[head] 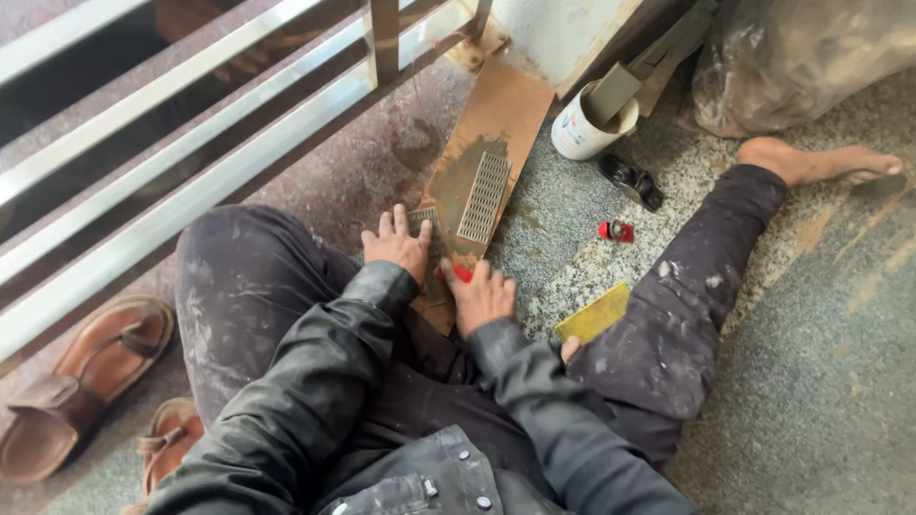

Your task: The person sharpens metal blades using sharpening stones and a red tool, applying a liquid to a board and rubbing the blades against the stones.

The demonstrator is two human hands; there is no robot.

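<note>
Hands hemmed in on a cluttered floor

Ahead of the left hand lies the ridged metal plate on a brown board; the railing blocks its far left. Right of the right hand, bare granite floor is open up to the yellow block, red piece and white cup.

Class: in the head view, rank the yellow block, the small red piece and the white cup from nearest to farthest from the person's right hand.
From the right hand:
1. Yellow block, on the floor just right of it.
2. Small red piece, farther up and right.
3. White cup, farthest, by the wall.
</note>
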